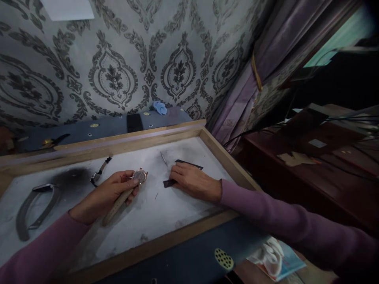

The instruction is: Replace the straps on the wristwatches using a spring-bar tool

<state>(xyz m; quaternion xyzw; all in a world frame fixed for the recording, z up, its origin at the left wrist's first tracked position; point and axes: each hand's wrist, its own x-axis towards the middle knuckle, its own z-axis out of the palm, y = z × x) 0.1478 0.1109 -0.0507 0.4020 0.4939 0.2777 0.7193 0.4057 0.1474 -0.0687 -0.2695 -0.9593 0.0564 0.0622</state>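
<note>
My left hand (pixel 117 189) is closed round a wristwatch (pixel 139 177), its round case turned up and a tan strap (pixel 117 208) hanging below my fingers. To the right, my right hand (pixel 189 179) rests low over the white tray floor, fingers curled down on a small dark flat piece (pixel 169 183) whose kind I cannot make out. Another dark flat thing (pixel 192 164) lies partly behind that hand. A thin metal tool (pixel 164 158) and a tiny pin (pixel 156 195) lie between both hands.
A wooden-framed tray (pixel 177 227) surrounds the work. Inside it, left, are a dark-strapped watch (pixel 96 177) and a grey-strapped watch (pixel 38 205). Behind the frame lie a black phone (pixel 134 122) and a blue crumpled cloth (pixel 160 107). A purple curtain (pixel 239 102) hangs right.
</note>
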